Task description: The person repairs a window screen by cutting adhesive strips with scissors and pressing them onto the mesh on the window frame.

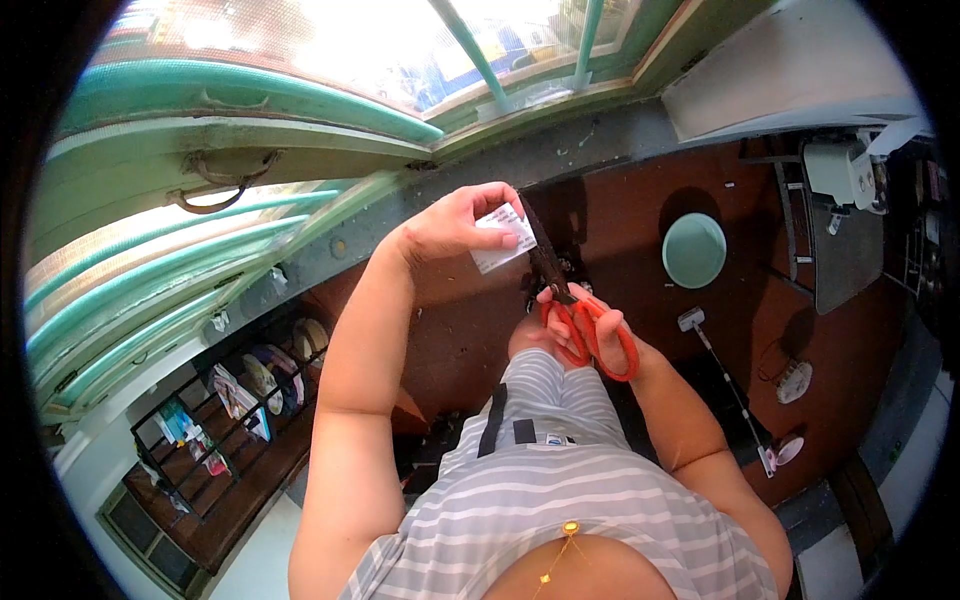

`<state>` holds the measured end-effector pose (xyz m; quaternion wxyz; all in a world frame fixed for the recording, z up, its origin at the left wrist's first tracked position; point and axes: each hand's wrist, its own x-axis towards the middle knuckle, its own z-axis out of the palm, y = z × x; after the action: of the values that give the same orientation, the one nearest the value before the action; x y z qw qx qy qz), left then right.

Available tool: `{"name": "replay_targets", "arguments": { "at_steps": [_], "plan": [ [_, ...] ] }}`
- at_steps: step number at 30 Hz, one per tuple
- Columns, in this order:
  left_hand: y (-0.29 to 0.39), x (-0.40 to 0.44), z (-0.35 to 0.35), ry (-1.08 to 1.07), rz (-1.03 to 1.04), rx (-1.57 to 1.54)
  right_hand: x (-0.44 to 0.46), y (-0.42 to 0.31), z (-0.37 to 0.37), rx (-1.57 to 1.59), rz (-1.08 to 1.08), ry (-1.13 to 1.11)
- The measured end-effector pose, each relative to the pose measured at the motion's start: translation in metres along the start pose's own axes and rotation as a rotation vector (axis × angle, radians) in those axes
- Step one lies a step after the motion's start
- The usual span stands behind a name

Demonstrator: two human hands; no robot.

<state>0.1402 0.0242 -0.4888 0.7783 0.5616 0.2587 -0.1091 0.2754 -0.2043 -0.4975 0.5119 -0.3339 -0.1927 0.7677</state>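
A small white piece with faint print (503,238) is pinched between the thumb and fingers of my left hand (468,222), just below the window ledge. My right hand (600,325) has its fingers in the red handles of a pair of scissors (622,352). The dark blades point up and to the left, with their tips close to my left hand. They lie along the right edge of the white piece; whether they touch it I cannot tell.
Barred windows (330,90) stand ahead and to the left. On the red-brown floor are a pale green basin (694,250) and a long-handled tool (722,375). A black rack (235,430) holds shoes and packets at the left; a dark chair (848,262) is at the right.
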Motion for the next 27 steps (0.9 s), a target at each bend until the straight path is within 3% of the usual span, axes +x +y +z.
{"name": "replay_targets", "arguments": {
  "at_steps": [11, 27],
  "plan": [
    [0.013, -0.004, -0.011, -0.058, 0.002, 0.087, 0.000, -0.003, 0.001, 0.108, 0.020, -0.110],
    [0.004, 0.007, -0.006, 0.013, -0.015, 0.008, 0.005, -0.013, 0.004, -0.090, 0.052, 0.069]
  ]
}}
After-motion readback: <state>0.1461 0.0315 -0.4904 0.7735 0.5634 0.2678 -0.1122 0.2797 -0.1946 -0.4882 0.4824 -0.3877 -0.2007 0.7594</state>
